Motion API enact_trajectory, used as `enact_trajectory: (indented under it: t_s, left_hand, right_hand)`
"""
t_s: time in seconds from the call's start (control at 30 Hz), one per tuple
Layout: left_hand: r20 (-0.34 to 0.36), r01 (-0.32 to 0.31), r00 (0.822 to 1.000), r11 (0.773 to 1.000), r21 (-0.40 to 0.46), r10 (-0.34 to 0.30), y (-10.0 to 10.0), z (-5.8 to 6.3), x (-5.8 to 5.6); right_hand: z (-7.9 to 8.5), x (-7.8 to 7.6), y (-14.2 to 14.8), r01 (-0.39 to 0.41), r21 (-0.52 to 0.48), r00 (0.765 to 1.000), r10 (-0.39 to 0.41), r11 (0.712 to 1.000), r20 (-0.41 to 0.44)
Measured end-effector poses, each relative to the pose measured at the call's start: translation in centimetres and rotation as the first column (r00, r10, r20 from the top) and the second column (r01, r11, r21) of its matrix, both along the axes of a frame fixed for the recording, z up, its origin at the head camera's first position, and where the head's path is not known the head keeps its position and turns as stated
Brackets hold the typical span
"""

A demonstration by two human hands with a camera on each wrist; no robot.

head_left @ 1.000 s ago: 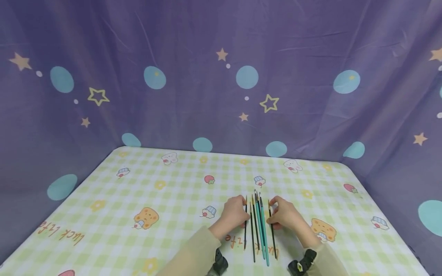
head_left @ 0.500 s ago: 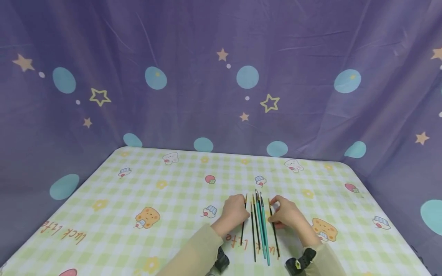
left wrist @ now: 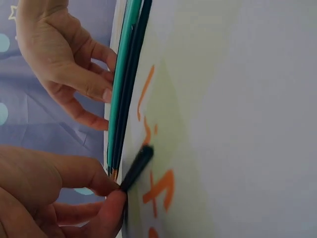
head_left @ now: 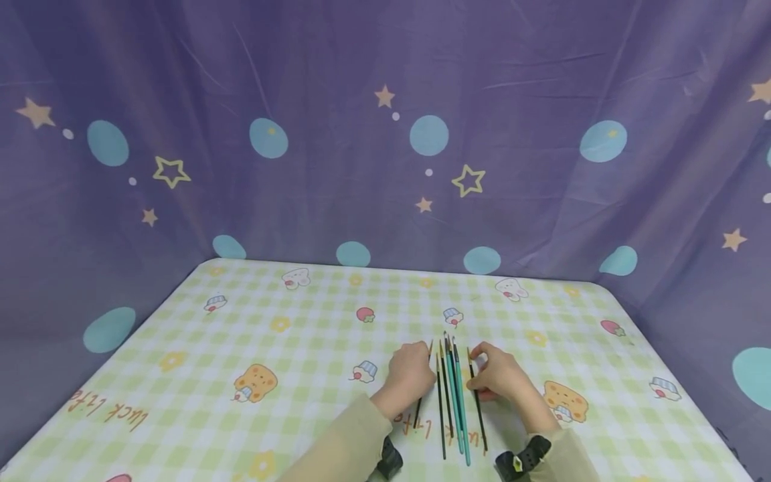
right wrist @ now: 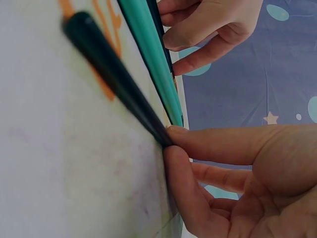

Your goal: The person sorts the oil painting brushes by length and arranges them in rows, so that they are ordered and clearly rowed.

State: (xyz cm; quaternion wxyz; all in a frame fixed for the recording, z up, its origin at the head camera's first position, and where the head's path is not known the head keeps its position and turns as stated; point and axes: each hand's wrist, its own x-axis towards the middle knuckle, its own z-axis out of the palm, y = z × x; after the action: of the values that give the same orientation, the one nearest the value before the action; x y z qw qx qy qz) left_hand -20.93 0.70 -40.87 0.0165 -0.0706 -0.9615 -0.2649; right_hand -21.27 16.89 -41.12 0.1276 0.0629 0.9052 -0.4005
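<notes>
In the head view my left hand [head_left: 412, 369] pinches a thin dark paintbrush [head_left: 417, 413] at the left of a group of brushes. That brush slants, its near end pointing left; the left wrist view shows its dark handle end [left wrist: 139, 164] beyond thumb and finger. My right hand [head_left: 497, 369] pinches another dark paintbrush [right wrist: 111, 74] between thumb and finger at the group's right side. Between the hands several brushes lie side by side lengthwise: teal ones [head_left: 462, 408] and dark thin ones [head_left: 442, 408]. The left hand hides the middle of its brush.
A green-and-white checked cloth [head_left: 313, 361] printed with cartoons and lettering covers the table. Behind it hangs a purple curtain [head_left: 349, 167] with stars and blue dots. Dark wrist bands with cameras [head_left: 523, 458] sit on both wrists.
The brush in my left hand has turned, its near end swinging left. The near end of the right-hand brush has shifted slightly right. The brushes between the hands stay put.
</notes>
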Motion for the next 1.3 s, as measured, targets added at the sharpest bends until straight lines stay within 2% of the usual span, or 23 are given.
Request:
enact_trajectory:
  t_s: [0.3,0.5,0.63,0.87,1.13,1.3]
  left_hand:
    - [-0.050,-0.009,0.999,0.999,-0.044,0.007,0.0,0.0,0.0]
    - [-0.039,0.013,0.999,1.000,-0.014,-0.014,0.0,-0.1,-0.4]
    - [-0.007,0.005,1.000,0.999,0.045,-0.005,-0.3,-0.4,-0.8]
    - [0.132,-0.035,0.991,0.979,0.200,0.009,-1.3,-0.9,-1.8]
    - [0.179,-0.052,0.984,0.957,0.284,0.000,-3.4,-0.7,-3.5]
    - [0.195,-0.035,0.980,0.924,0.380,-0.043,-5.4,-0.7,-4.8]
  right_hand:
    - [0.1,0.0,0.0,-0.002,0.008,1.000,0.002,1.000,0.000]
    - [0.2,0.1,0.2,-0.004,0.000,1.000,0.004,1.000,-0.008]
    - [0.3,0.1,0.2,-0.011,0.004,1.000,0.011,1.000,-0.006]
    - [0.2,0.2,0.2,-0.018,0.020,1.000,0.018,1.000,-0.005]
    - [-0.2,0.2,0.1,-0.016,0.011,1.000,0.016,1.000,-0.018]
    - [-0.2,0.1,0.0,-0.011,0.011,1.000,0.012,1.000,-0.017]
